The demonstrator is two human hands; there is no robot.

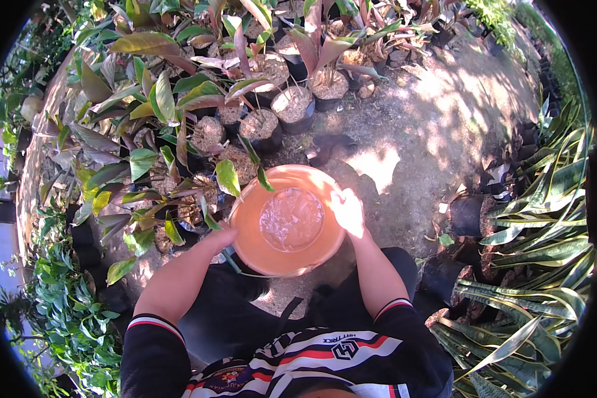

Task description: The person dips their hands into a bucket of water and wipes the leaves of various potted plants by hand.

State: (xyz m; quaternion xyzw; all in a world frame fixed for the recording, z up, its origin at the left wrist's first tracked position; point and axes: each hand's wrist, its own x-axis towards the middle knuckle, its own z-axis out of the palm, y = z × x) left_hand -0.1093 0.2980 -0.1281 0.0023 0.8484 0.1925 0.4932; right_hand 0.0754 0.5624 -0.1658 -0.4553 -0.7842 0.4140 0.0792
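Note:
An orange plastic basin (pixel 286 263) is held in front of my knees, with some clear, rippling water (pixel 292 219) at its bottom. My left hand (pixel 224 240) grips the rim on the left side; its fingers are mostly hidden beneath the basin. On the opposite side, my right hand (pixel 347 211) has hold of the rim, brightly lit by the sun. A thin handle or cord (pixel 231 261) hangs along the basin's near left edge. Leaves of a potted plant (pixel 227 177) overhang the far left part of the rim.
Broad-leaved plants in black polybags (pixel 261 127) crowd the ground ahead and to the left. Snake plants (pixel 537 219) in black bags, some tipped sideways, line the right. Sunlit bare soil (pixel 403 124) runs between these rows. Leafy green plants (pixel 69 303) grow at the lower left.

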